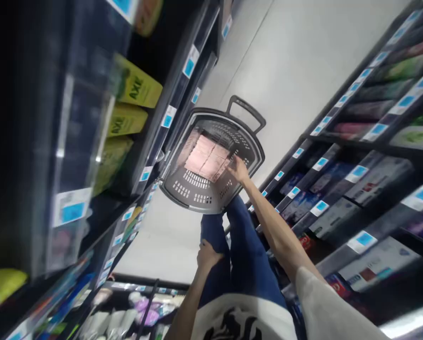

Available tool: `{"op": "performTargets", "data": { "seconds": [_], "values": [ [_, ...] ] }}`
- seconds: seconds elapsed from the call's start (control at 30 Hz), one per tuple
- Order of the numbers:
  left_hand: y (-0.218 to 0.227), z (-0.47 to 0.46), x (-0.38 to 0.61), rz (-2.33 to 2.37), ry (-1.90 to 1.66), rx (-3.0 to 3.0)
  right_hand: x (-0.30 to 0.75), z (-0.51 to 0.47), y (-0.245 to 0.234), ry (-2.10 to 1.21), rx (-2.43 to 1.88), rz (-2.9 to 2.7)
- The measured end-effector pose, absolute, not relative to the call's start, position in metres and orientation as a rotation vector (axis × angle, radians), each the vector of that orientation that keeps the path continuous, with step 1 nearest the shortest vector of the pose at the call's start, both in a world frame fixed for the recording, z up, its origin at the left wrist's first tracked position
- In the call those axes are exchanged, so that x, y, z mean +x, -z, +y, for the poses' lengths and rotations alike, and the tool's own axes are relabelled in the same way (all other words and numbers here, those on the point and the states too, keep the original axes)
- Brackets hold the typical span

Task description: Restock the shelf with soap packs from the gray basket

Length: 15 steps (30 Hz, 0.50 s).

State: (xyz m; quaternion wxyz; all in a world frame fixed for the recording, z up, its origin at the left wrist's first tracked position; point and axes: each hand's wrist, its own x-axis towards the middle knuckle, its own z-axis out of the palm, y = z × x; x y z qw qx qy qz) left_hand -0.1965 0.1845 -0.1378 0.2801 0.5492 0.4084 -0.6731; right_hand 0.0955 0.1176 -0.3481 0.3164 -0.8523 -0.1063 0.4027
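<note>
1. Nearest the camera is the white printed shirt (pixel 239 316), on the person's side of the basket (pixel 197 200), with the blue jeans (pixel 246 245) running from it up to the basket's near rim
2. Down inside the basket, at its right side, the right hand (pixel 238 170) is reached out on a straight bare arm. Its fingertips touch the right edge of the pink packs (pixel 206 158). The fingers look loosely apart, but blur hides whether they pinch a pack or only press on it
3. Those pink packs lie flat on the basket's slotted bottom, side by side, toward its far half
4. Short of the basket, the left hand (pixel 207 256) rests palm down on the left thigh, fingers together over the jeans, holding nothing
5. Grey and round-cornered, the basket stands on the pale floor (pixel 296 56), its handle (pixel 246 109) on the far side
6. Left of the basket, dark shelves carry yellow-green AXE boxes (pixel 138 87); right of the basket, more shelves (pixel 356 189) hold boxed goods behind blue price tags (pixel 320 163)
7. By my judgement, the step in hand is settling packs into the basket. Any move from here calls for clearing the right rim of the basket without dragging the packs askew
</note>
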Motion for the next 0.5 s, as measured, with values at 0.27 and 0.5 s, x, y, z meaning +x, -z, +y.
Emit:
{"op": "performTargets", "data": {
  "seconds": [0.27, 0.5],
  "values": [
    [0.155, 0.199, -0.19, 1.277, 1.681, 1.333, 0.097, 0.146, 0.517, -1.194, -2.457, -0.171],
    [0.164, 0.207, -0.175, 1.33, 1.702, 1.274, 0.102, 0.153, 0.588, -1.253, -2.431, -0.376]
  ]
}}
